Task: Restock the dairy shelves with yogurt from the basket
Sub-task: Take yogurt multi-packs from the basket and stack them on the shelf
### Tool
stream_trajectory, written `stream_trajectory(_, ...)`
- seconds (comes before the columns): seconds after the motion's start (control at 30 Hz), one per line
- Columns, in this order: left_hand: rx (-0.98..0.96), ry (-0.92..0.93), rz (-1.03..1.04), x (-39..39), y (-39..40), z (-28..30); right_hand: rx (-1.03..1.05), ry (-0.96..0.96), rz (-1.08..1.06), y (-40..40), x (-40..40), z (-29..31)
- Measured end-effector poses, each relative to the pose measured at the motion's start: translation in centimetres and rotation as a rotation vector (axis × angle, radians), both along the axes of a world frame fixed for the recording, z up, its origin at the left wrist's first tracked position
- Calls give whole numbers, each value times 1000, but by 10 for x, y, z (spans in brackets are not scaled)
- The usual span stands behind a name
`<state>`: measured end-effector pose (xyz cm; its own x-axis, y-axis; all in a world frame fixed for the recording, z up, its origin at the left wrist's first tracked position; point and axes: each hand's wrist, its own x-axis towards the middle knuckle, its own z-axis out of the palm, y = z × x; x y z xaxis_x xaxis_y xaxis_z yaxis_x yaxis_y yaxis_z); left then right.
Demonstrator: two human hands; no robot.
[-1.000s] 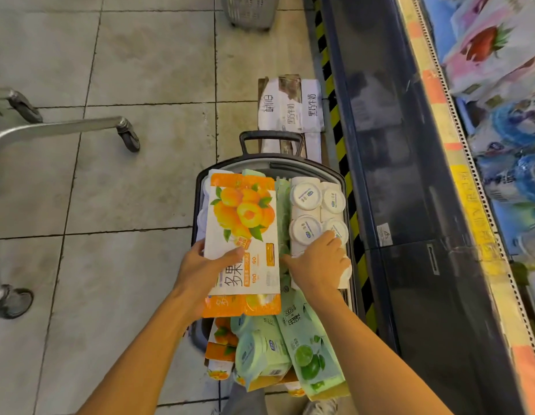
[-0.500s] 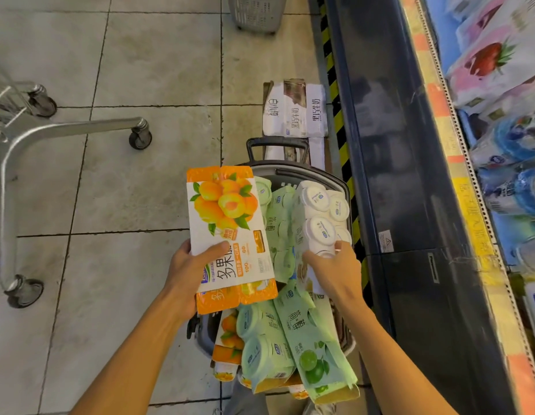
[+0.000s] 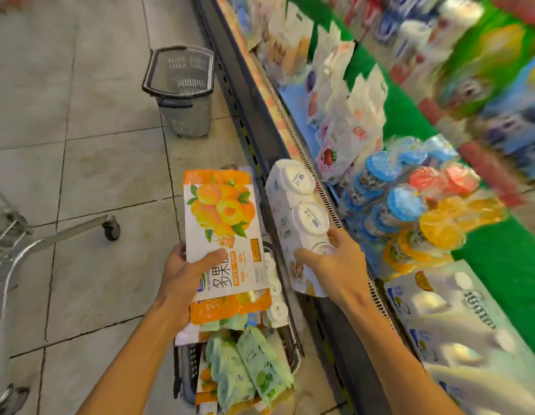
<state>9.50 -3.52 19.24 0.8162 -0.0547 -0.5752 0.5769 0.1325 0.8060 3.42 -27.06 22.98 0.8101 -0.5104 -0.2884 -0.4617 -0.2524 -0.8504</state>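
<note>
A: Yogurt, orange peach-print multipack [image 3: 223, 235] — left hand [image 3: 182, 275] grips its near end, thumb on the printed face, pack held above the basket [image 3: 185, 372].
B: Right hand?
A: Right hand [image 3: 335, 265] grips a white multipack [image 3: 299, 217], fingers curled over its near end. It sits right of the orange pack, at the front edge of the dairy shelf [image 3: 326, 187].
B: Basket contents?
A: Green yogurt packs [image 3: 251, 375], more orange ones under them, white cups [image 3: 275, 289] under the held pack.
B: Shelf?
A: Blurred. Strawberry-print pouches [image 3: 335, 151], blue-lid cups [image 3: 380, 187], yellow-lid cups [image 3: 434, 232].
B: Floor?
A: Grey basket [image 3: 182, 91] beyond the held packs, metal cart frame [image 3: 50, 238] on the left.
</note>
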Motion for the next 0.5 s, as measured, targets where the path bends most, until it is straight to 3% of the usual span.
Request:
stream_trajectory(0.3,-248,-157,-150,-12,-98,226,-112,-191,-148,-84,-83,248)
stream_trajectory(0.5,-412,-224,-435,-54,-199,354,-295,-263,-305,-151,-172,376)
